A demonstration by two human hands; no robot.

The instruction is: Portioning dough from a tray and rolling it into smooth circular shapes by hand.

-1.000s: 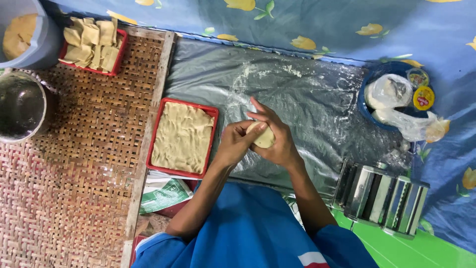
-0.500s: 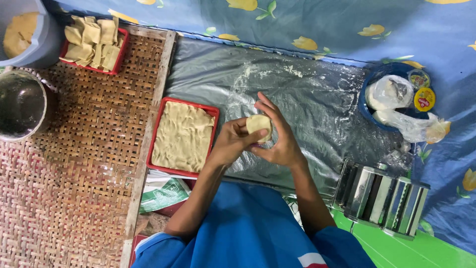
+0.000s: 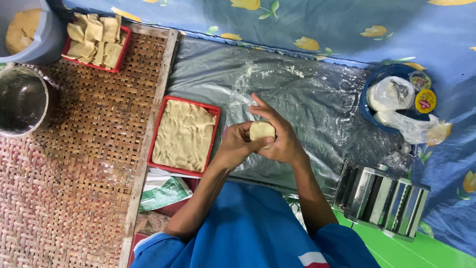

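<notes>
Over the floured plastic sheet [image 3: 317, 94], just right of the red tray of dough [image 3: 184, 134], the left hand [image 3: 237, 146] and right hand [image 3: 280, 139] cup a small dough ball [image 3: 261, 130] between them, fingers curled as if shaping it. Its underside is hidden.

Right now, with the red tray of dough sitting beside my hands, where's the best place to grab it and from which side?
Probably grip the red tray by its two short rims, hands coming from above: dough fills it nearly to the walls, so only the raised rim is bare. The left hand already sits by its right edge.
</notes>
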